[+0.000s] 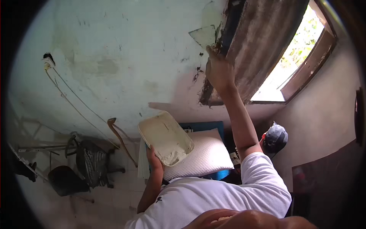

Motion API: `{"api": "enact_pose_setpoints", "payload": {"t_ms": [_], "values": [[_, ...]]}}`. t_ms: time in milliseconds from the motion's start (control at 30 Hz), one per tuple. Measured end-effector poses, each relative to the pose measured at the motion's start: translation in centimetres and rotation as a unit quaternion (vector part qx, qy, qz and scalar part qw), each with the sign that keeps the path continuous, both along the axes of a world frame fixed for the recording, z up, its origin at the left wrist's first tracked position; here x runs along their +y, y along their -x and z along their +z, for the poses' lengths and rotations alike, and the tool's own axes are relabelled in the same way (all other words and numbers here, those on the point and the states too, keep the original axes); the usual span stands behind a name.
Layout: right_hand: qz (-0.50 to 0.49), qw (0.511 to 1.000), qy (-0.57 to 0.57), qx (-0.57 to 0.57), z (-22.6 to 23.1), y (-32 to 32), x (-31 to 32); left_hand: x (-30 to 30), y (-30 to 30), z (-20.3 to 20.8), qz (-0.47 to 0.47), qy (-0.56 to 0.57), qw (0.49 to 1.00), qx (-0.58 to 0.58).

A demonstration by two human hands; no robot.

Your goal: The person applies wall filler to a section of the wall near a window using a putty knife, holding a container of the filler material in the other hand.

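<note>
My right hand (221, 72) is raised to the wall beside the window's edge, its fingers closed round a putty knife. The putty knife's broad, whitish blade (205, 36) lies close against the wall; its handle is mostly hidden in my grip. Low in front of me, my left hand (155, 158) grips a cream plastic tub (164, 131) by its side. White putty (173, 157) sits in the tub's near end, with smears along its inner walls. The pale green wall (137, 49) shows patches and broken plaster beside the dark window edge.
A brown corrugated panel (263, 45) stands by the bright window opening (293, 65). Below the tub lies a white pillow (202, 154). A curved wooden cane (122, 141), a black chair (66, 181) and a hanging cable (72, 100) are at left. A dark cap (276, 138) shows at right.
</note>
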State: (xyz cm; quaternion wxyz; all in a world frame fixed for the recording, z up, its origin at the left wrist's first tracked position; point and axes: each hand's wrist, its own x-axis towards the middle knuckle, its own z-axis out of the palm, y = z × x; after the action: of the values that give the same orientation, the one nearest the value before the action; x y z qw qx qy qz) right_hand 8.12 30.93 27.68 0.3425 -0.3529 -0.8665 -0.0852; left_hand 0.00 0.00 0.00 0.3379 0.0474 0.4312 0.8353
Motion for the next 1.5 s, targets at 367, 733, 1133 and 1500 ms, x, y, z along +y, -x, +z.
{"api": "enact_pose_setpoints", "payload": {"t_ms": [367, 733, 1133, 1500], "values": [[0.074, 0.989, -0.103, 0.074, 0.2, -0.8, -0.2, 2.3, 3.1, -1.9, 0.025, -0.047, 0.999, -0.011], [0.031, 0.994, -0.103, -0.003, -2.9, -1.3, 0.2, 1.3, 2.7, -0.5, 0.035, -0.030, 0.999, -0.007], [0.468, 0.429, 0.699, 0.330, -11.9, -8.1, -9.2, 3.0, 3.3, 2.6, 0.029, -0.091, 0.995, -0.040], [0.381, 0.910, 0.163, -0.001, -18.1, -7.9, -18.2, 1.3, 4.9, 6.8, 0.133, -0.157, 0.978, -0.015]]}}
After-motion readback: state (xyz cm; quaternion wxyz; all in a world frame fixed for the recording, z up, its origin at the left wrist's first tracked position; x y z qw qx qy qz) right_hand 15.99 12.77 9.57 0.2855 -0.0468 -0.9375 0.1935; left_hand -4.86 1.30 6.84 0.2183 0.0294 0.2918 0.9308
